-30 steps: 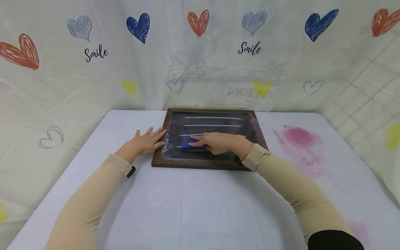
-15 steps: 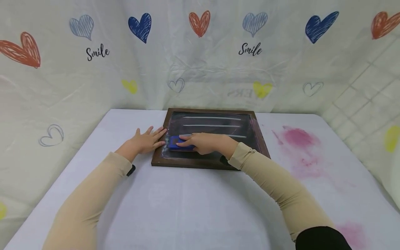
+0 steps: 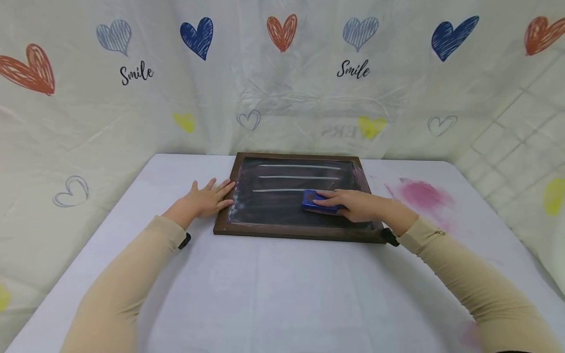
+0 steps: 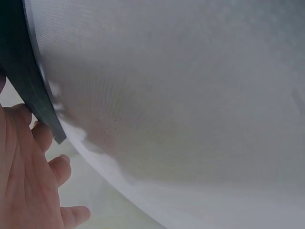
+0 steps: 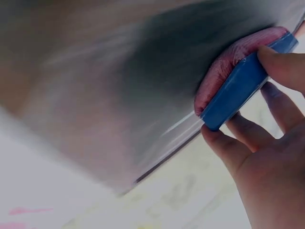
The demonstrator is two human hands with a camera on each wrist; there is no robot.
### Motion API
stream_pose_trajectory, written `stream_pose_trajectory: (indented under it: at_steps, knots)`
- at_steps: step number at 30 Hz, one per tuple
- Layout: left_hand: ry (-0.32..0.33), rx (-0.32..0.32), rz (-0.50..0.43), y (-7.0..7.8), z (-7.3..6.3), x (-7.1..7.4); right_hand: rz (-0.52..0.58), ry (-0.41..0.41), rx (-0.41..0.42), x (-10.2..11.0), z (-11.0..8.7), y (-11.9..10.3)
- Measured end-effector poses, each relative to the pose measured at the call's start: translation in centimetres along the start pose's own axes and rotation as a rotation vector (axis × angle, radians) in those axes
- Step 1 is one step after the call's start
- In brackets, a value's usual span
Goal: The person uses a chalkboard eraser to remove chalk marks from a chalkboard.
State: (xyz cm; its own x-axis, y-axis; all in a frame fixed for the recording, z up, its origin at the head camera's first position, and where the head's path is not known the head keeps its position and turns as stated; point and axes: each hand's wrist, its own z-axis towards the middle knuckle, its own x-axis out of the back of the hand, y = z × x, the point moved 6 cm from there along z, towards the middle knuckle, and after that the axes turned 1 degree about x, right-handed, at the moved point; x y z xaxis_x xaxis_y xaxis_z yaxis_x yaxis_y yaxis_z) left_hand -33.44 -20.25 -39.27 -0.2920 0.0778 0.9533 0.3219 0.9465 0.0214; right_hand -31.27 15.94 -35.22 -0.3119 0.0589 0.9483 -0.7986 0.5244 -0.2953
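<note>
A chalkboard (image 3: 273, 211) in a dark brown wooden frame lies on the table, with three white chalk lines across its upper part. My right hand (image 3: 362, 205) grips a blue chalkboard eraser (image 3: 311, 200) on the board's right half, overlapping the end of the lowest line. In the right wrist view the thumb and fingertips hold the eraser's blue back (image 5: 238, 90), its pink pad (image 5: 224, 71) facing the board. My left hand (image 3: 204, 201) has its fingers spread, the tips resting on the frame's left side. The left wrist view shows those fingers (image 4: 59, 169) at the frame's edge (image 4: 35, 90).
A white cloth covers the table (image 3: 265, 289). Pink powder stains (image 3: 425, 193) mark it right of the board. Behind stands a pale curtain (image 3: 291, 98) printed with hearts and the word "Smile".
The right hand slid the eraser left to the board's left side, then back right past the middle. A fourth, lowest chalk line, partly visible earlier, is gone. The left hand stayed put.
</note>
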Motion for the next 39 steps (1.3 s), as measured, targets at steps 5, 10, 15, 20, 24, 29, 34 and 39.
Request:
stream_pose_trajectory:
  at_steps: [5, 10, 15, 20, 24, 29, 34, 39]
  knots:
    - [-0.012, 0.003, -0.005, -0.1, -0.5, 0.4, 0.042, 0.027, -0.044, -0.2, -2.9, 1.6]
    - [0.001, -0.004, 0.001, -0.2, -0.5, 0.3, 0.041, 0.025, -0.046, 0.1, -2.7, 1.5]
    - [0.007, -0.005, -0.002, 0.1, -0.4, 0.3, 0.022, -0.005, -0.032, 0.2, -0.1, 0.4]
    - [0.013, -0.009, 0.006, 0.3, -0.3, 0.6, -0.041, -0.074, -0.026, 0.3, 3.8, -1.6]
    - [0.004, -0.003, 0.010, 0.3, -0.3, 0.7, -0.068, -0.145, -0.044, 0.0, 7.2, -3.3]
    - [0.009, -0.002, 0.021, 0.2, -0.5, 0.8, -0.098, -0.167, -0.050, -0.3, 11.0, -5.5]
    - [0.013, -0.005, 0.032, 0.3, -0.5, 0.6, -0.095, -0.193, -0.057, -0.6, 13.0, -6.9]
    - [0.013, -0.007, 0.033, 0.4, -0.3, 0.4, -0.069, -0.214, -0.075, -1.2, 12.8, -6.5]
